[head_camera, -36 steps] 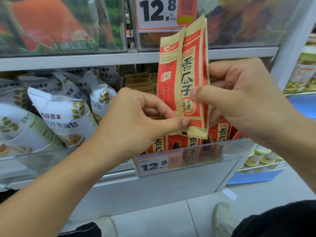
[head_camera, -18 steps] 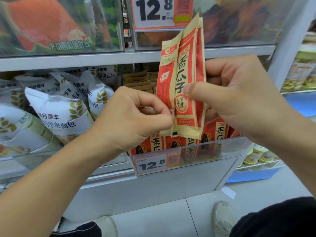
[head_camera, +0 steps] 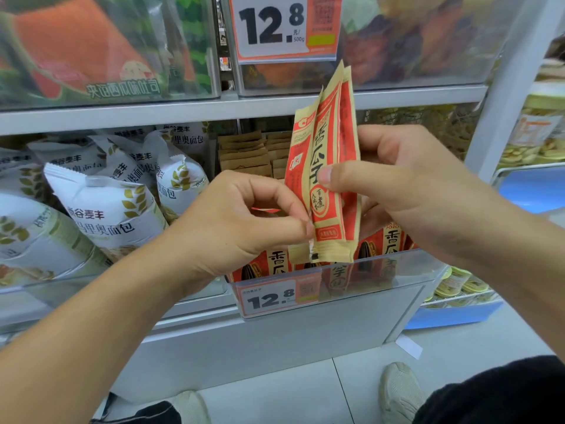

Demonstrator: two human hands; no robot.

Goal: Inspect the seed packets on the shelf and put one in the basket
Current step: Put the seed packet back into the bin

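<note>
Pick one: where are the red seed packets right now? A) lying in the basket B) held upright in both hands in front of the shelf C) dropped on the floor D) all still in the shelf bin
B: the left hand pinches the lower edge of the seed packets while the right hand grips them, upright, above the shelf bin.

A shop: price tags (head_camera: 286,26) front shelves (head_camera: 153,110) of packaged snacks (head_camera: 104,212).
</note>
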